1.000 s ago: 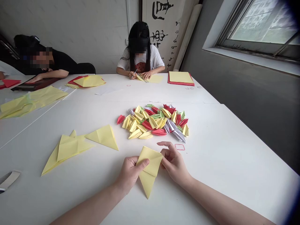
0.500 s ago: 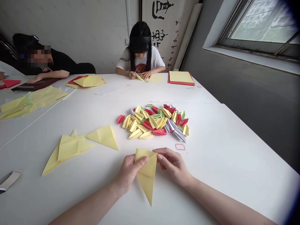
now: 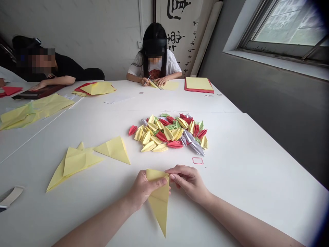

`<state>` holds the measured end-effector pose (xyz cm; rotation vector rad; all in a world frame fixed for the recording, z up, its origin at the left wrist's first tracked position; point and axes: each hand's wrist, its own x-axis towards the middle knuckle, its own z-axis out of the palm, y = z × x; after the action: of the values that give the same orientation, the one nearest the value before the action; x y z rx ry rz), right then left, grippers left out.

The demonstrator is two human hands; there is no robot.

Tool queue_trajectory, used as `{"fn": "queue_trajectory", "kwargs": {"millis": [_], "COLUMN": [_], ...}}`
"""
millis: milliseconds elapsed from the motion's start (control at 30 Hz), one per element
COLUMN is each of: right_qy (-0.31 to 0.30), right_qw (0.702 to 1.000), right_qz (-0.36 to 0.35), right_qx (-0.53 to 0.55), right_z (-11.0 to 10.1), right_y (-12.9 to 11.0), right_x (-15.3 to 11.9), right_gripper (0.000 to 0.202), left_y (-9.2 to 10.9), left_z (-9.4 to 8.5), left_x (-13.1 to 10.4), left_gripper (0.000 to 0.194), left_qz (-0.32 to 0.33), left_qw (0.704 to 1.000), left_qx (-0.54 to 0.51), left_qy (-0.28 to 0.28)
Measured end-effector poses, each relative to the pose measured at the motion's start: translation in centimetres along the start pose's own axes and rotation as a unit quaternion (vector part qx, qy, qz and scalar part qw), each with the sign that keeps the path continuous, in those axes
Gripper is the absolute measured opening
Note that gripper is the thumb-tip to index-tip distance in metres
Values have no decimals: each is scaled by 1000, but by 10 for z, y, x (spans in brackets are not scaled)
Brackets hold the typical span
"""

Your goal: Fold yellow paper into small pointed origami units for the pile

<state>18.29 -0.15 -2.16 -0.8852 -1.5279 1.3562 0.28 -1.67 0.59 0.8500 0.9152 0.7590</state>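
Note:
Above the white table I hold a folded sheet of yellow paper (image 3: 159, 209), its long point hanging toward me. My left hand (image 3: 145, 190) is closed on its left side, the thumb lying across the front and the fingers behind. At the paper's upper right corner, my right hand (image 3: 189, 181) pinches the edge between thumb and fingertips. Beyond my hands lies a heap of small folded paper pieces (image 3: 169, 133) in yellow, red, green and pale violet. Several folded yellow sheets (image 3: 79, 163) rest to the left.
Across the table a person (image 3: 154, 61) bends over yellow paper with a pen and a ruler. Another person (image 3: 59, 68) leans on the table at far left. A stack of yellow and red paper (image 3: 198, 84) lies at the back right. A pale strap (image 3: 12, 197) is at the left edge.
The yellow paper has come slightly lower and toward me. My left thumb has slid right across it, while my right fingertips keep to its upper right corner.

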Motion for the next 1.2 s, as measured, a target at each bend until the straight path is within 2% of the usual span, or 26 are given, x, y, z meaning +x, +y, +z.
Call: {"fn": "queue_trajectory", "kwargs": {"millis": [100,233,367,500,633,767,867,900,933,967,1033,1067,1100,1167,1200], "right_qy": [-18,-44,-52,-21,48,81,86,89,91,94,97,96,93,84,80], "right_qw": [999,993,994,995,993,990,984,982,977,971,950,937,926,909,902], "right_qz": [32,94,89,92,105,94,86,82,76,70,53,44,36,23,18], "right_qx": [31,47,20,17,31,-67,-128,-148,-175,-209,-293,-332,-365,-408,-423], "right_z": [0,-1,2,6,1,-9,-11,-11,-11,-10,-8,-6,-5,-2,-1], "right_y": [-3,-8,-12,-9,-4,-2,0,0,1,1,1,2,2,2,2], "right_x": [2,4,4,4,7,8,7,7,7,8,10,11,11,12,12], "right_gripper": [23,35,35,33,35,35,34,32,31,30,27,25,25,24,24], "left_y": [0,-1,-3,-6,-10,-9,-4,-2,-1,-1,-5,-9,-14,-27,-33], "left_z": [0,2,6,8,4,-12,-26,-29,-30,-28,-21,-16,-10,-1,2], "left_x": [-1,-1,1,3,5,7,7,6,5,4,1,0,-1,-1,0], "left_gripper": [25,24,24,26,30,38,46,47,46,44,34,36,46,70,79], "left_qz": [2,21,38,21,11,32,54,68,96,139,239,281,302,312,307], "left_qw": [1000,999,996,993,993,993,978,966,946,915,821,769,727,648,620], "left_qx": [16,36,51,70,76,107,204,251,306,368,492,548,600,686,714], "left_qy": [3,33,60,91,94,49,-3,6,38,87,164,169,145,110,107]}}
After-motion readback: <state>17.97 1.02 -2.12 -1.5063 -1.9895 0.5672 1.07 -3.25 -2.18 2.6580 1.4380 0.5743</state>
